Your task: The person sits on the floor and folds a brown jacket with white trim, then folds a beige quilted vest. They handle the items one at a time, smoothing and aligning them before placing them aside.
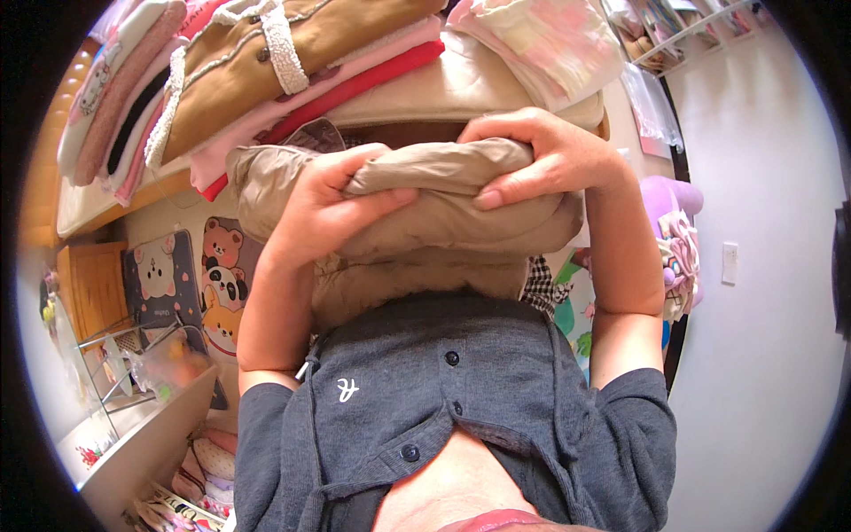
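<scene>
A bulky beige-brown padded garment, partly folded, is held up in front of my chest. My left hand grips a raised fold near its left side, with the thumb lying along the front. On the right, my right hand pinches the same fold between thumb and fingers. More of the beige cloth hangs below, between the fold and my dark shirt. A strip of black-and-white checked fabric shows beside its lower right edge.
Ahead is a bed bearing a tan fleece-trimmed coat, stacked clothes and a folded pale pink-and-yellow cloth. Cartoon mats lie on the floor at left, near a wooden cabinet and a wire rack. A white wall borders the right.
</scene>
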The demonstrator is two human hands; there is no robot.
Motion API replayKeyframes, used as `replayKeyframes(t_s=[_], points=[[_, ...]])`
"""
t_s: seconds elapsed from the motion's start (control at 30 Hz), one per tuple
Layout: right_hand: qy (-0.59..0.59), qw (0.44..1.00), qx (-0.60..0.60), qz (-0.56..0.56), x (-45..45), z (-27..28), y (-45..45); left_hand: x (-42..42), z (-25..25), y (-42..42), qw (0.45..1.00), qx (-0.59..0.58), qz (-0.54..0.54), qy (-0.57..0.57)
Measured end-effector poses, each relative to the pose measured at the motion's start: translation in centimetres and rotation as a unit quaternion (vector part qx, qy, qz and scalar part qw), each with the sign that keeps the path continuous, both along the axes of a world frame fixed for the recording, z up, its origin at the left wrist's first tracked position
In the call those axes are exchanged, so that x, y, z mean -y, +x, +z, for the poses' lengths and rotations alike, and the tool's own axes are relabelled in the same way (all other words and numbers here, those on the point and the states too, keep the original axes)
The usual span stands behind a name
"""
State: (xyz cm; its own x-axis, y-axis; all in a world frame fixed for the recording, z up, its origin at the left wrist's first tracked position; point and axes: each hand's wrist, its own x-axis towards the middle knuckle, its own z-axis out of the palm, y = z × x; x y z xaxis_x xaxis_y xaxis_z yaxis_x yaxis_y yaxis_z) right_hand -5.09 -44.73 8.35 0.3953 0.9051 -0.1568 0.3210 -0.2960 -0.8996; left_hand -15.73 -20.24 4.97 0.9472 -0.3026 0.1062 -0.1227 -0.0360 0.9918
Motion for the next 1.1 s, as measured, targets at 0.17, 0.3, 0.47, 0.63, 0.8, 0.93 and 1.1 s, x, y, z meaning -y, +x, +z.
replayKeyframes(t_s=[0.17,0.3,0.47,0.63,0.8,0.93,1.1], points=[[0.059,0.993,-0.064,-0.075,1.0,-2.2,0.5,-1.7,-2.0,0.8,0.996,-0.076,0.042,-0.035],[0.103,0.988,-0.044,-0.11,-0.7,-3.6,-0.1,0.3,-1.3,0.8,0.996,0.009,0.083,0.029],[0.134,0.983,0.06,-0.112,-1.6,-2.2,-1.6,1.1,-1.8,1.1,0.998,-0.038,0.034,0.022],[0.1,0.977,0.089,-0.165,-1.0,-1.7,-2.1,2.2,-0.9,-0.1,0.983,-0.148,0.033,-0.101],[0.113,0.932,0.31,-0.148,-2.4,-3.0,-3.2,2.4,-1.6,-0.1,0.995,0.027,0.046,0.088],[0.05,0.95,0.293,-0.097,-0.6,-2.6,-1.3,0.8,-1.7,-0.7,0.999,-0.033,0.029,0.009],[0.004,0.961,0.254,-0.109,3.1,-2.6,1.9,-2.3,-2.6,-1.2,0.972,-0.12,0.107,-0.173]])
